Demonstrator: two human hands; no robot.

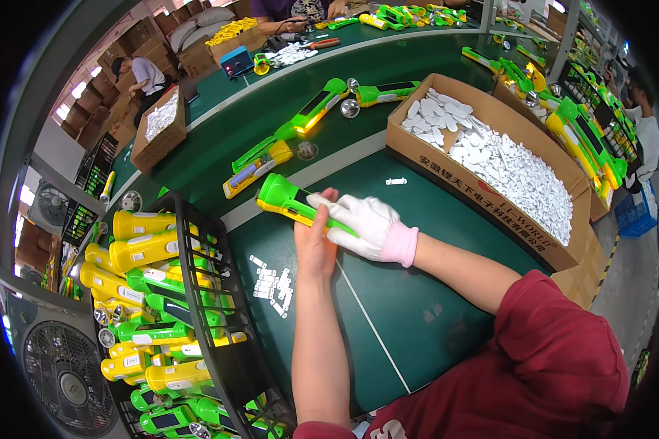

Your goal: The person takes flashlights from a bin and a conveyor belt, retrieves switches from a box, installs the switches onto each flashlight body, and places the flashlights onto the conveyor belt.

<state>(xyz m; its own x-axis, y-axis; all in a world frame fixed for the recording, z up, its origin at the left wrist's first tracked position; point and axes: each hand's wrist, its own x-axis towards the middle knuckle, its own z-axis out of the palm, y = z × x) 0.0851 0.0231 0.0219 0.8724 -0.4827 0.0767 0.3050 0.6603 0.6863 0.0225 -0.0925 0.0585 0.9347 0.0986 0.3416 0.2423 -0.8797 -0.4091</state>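
A green and yellow flashlight (284, 196) with a dark panel on its side is held above the green work surface, its wide head pointing to the far left. My bare left hand (316, 238) wraps round its body from below. Over the handle end lies my right hand (366, 225), in a white glove with a pink cuff, its fingers closed against the flashlight and slightly blurred. What the gloved fingertips press on is hidden. Small white plastic parts (267, 283) lie in a loose group left of my left forearm. Another small white strip (396, 181) rests beyond my right hand.
At left stands a black crate (198, 293) full of yellow and green flashlights. A cardboard box (483, 194) of white parts sits at the right. Beyond, a green conveyor belt (271, 99) carries flashlights and reflectors. Other people work at the far side; a grey fan (69, 377) stands lower left.
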